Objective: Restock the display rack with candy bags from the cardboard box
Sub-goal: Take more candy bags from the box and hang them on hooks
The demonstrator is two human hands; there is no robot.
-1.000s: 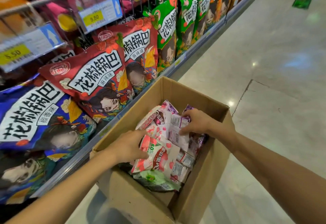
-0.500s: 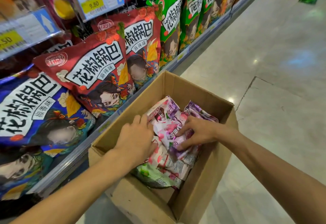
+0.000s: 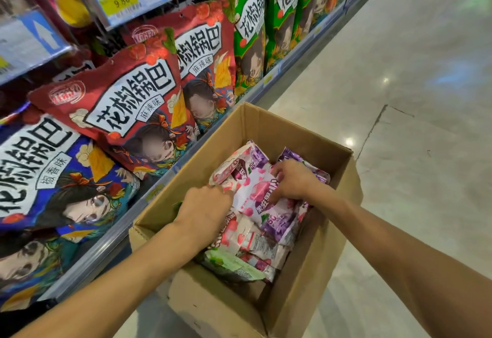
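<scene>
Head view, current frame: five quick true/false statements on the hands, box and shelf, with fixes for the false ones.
1. Both the left hand and the right hand are inside the cardboard box. True.
2. The right hand holds a bag up at the rack. False: it grips a pink-and-purple candy bag down in the box.
3. The box is empty. False: several candy bags lie in it.
4. Red snack bags stand on the shelf to the box's left. True.
5. The price tag above them reads 3.20. False: it reads 9.80.
</scene>
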